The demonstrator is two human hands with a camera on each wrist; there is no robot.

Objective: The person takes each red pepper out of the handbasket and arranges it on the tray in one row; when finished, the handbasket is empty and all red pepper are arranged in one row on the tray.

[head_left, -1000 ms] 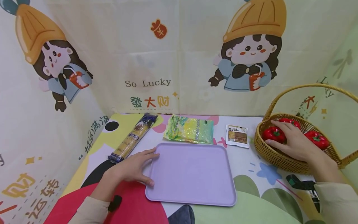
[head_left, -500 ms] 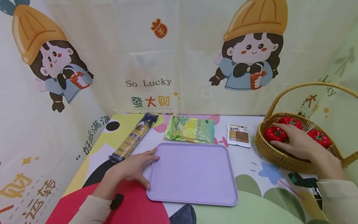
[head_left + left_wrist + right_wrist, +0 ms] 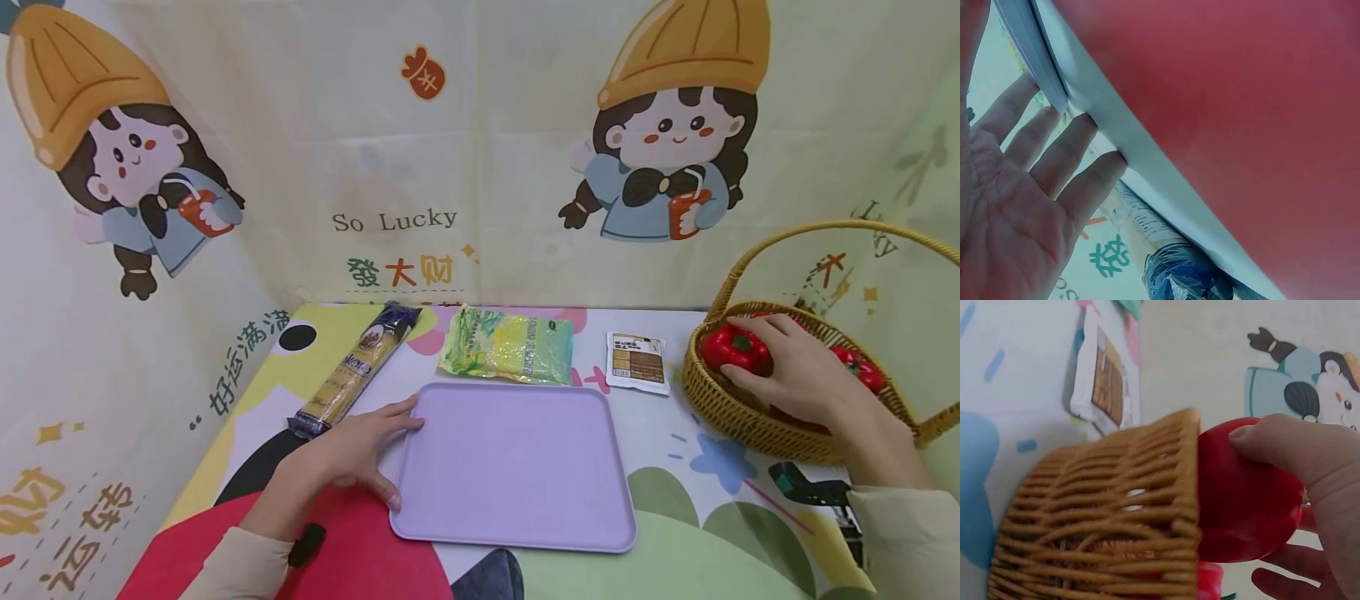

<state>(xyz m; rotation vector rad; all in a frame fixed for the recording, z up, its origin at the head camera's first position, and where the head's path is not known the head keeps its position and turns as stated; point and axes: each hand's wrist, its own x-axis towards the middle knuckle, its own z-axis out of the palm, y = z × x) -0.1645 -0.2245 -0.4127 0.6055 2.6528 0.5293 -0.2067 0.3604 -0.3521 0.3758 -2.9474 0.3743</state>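
At the right, my right hand [image 3: 806, 383] grips a red bell pepper [image 3: 733, 350] at the near left part of a wicker basket [image 3: 723, 421]. In the right wrist view the thumb lies over the pepper [image 3: 1247, 500], which stands above the basket's rim [image 3: 1188, 444]; part of the fingers is hidden behind it. Other red bell peppers [image 3: 862, 371] lie in the basket, partly covered by the hand. My left hand [image 3: 348, 454] rests at the left edge of a lilac tray [image 3: 517, 467], fingers extended. In the left wrist view its fingertips [image 3: 1029, 81] reach the tray's edge [image 3: 1038, 56].
Behind the tray lie a pack of spaghetti [image 3: 352, 375], a green and yellow bag [image 3: 506, 346] and a small white and brown packet [image 3: 637, 362]. The basket's tall handle [image 3: 825, 227] arches over it. A patterned cloth wall [image 3: 517, 167] closes the back.
My right hand has closed round the bell pepper and raised it slightly, exposing red beneath the hand. The left thumb has slid a little off the tray's edge.
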